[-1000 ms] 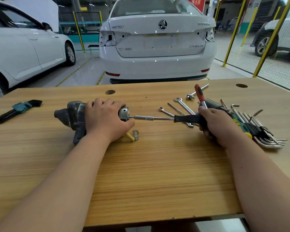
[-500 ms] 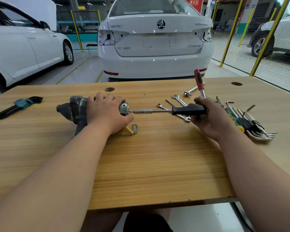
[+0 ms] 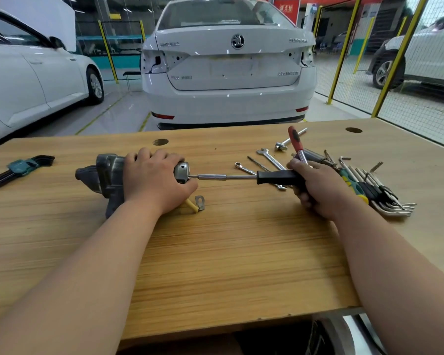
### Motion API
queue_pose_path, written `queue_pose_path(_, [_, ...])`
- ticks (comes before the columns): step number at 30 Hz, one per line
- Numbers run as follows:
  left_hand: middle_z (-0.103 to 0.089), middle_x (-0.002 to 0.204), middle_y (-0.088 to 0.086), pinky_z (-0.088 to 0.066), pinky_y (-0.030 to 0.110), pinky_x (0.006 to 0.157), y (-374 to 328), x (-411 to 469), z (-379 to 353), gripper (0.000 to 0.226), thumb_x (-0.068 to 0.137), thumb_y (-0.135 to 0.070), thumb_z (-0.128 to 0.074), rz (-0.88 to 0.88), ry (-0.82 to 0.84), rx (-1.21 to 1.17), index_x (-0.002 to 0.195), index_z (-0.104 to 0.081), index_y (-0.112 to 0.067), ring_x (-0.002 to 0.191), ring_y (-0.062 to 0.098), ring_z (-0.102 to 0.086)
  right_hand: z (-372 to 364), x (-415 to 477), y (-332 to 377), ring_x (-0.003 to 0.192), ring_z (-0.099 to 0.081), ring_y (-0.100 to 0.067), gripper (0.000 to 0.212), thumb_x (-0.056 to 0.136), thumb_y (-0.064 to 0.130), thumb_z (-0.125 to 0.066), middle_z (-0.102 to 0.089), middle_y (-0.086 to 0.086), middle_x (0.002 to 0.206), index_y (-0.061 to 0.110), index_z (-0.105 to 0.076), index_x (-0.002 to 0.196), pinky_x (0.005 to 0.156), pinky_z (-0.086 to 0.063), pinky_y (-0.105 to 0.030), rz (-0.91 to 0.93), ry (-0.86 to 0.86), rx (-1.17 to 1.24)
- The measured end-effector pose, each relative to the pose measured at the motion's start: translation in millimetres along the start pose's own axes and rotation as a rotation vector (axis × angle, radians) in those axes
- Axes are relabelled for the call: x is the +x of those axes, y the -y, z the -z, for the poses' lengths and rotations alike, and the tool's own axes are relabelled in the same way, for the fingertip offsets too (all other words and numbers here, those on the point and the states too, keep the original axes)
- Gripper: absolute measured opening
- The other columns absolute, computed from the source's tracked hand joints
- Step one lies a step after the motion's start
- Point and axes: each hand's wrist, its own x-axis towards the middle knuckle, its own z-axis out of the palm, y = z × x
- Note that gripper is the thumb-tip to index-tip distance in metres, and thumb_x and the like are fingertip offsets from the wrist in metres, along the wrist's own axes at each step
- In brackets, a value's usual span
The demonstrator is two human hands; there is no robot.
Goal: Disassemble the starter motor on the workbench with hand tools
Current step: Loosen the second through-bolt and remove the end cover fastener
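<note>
Toward the left of the worktop (image 3: 215,265), back from its near edge, the starter motor (image 3: 105,178) lies on its side. The left hand (image 3: 151,180) holds it down with fingers curled over the body. The right hand (image 3: 315,188) has its fingers wrapped round the rear of a black-handled driver (image 3: 274,176), whose long shaft runs level to the motor's round end cap (image 3: 182,172) and meets it.

The job looks to be at an early stage. The housing appears whole, the end cap is on, and no removed screws or parts show on the wood. A yellow lead with a ring terminal (image 3: 199,203) sticks out beside the left hand. Spanners (image 3: 269,157) and a set of hex keys (image 3: 385,198) lie near the right edge, and another set of hex keys (image 3: 18,167) lies at the left edge.

Since a second ago little has changed. The tip stays at the cap and the left hand's hold is the same. The right hand has rolled on the handle, leaving more of the black grip bare, which suggests it is turning the driver.
</note>
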Motion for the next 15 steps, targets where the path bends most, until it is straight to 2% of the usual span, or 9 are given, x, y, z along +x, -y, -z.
queue_pose_path(2, [-0.060,0.120,-0.008,-0.027,0.040,0.091,-1,0,0,0.070,0.068,-0.075,-0.029,0.002,-0.011,0.000,0.122,-0.055,-0.039,0.107,0.023,-0.047,0,2,-3,0.048,-0.053,-0.011,0.014,0.097,0.028,-0.061,-0.065,-0.008,0.075,0.017,-0.063,0.105,0.043,-0.045,-0.025,0.006,0.047,0.184])
queue_pose_path(4, [-0.061,0.116,-0.009,-0.027,0.040,0.090,-1,-2,-1,0.068,0.068,-0.075,-0.030,0.007,-0.031,-0.008,0.120,-0.057,-0.039,0.105,0.021,-0.047,0,4,-4,0.056,-0.058,-0.012,0.015,0.095,0.011,-0.061,-0.063,-0.013,0.094,0.013,-0.061,0.109,0.048,-0.049,-0.025,-0.062,0.107,0.363])
queue_pose_path(7, [-0.062,0.115,-0.010,-0.024,0.039,0.089,-1,-2,-2,0.068,0.068,-0.075,-0.031,0.012,-0.041,-0.014,0.118,-0.058,-0.038,0.105,0.020,-0.048,-2,4,-1,0.055,-0.064,-0.014,0.020,0.093,0.001,-0.053,-0.062,-0.013,0.097,0.014,-0.059,0.107,0.048,-0.052,-0.026,-0.129,0.136,0.516])
queue_pose_path(10, [-0.063,0.115,-0.009,-0.023,0.038,0.088,0,-2,-3,0.068,0.068,-0.075,-0.032,0.015,-0.047,-0.016,0.117,-0.059,-0.038,0.105,0.021,-0.049,-7,-1,2,0.057,-0.067,-0.017,0.012,0.096,0.017,-0.056,-0.068,-0.010,0.090,0.017,-0.060,0.108,0.047,-0.052,-0.028,-0.130,0.134,0.504])
queue_pose_path(13, [-0.064,0.114,-0.008,-0.024,0.039,0.088,0,-2,-4,0.067,0.068,-0.074,-0.033,0.013,-0.063,-0.030,0.117,-0.060,-0.038,0.104,0.023,-0.050,-10,-1,4,0.052,-0.066,-0.019,0.026,0.100,0.043,-0.052,-0.073,-0.008,0.081,0.020,-0.059,0.110,0.044,-0.049,-0.028,-0.091,0.016,0.212])
queue_pose_path(15, [-0.063,0.115,-0.008,-0.022,0.039,0.089,0,-3,-3,0.068,0.068,-0.074,-0.033,0.013,-0.068,-0.024,0.118,-0.060,-0.038,0.104,0.023,-0.050,-10,1,6,0.042,-0.058,-0.017,0.035,0.100,0.052,-0.047,-0.067,-0.004,0.060,0.020,-0.061,0.106,0.040,-0.044,-0.027,-0.094,-0.038,0.093])
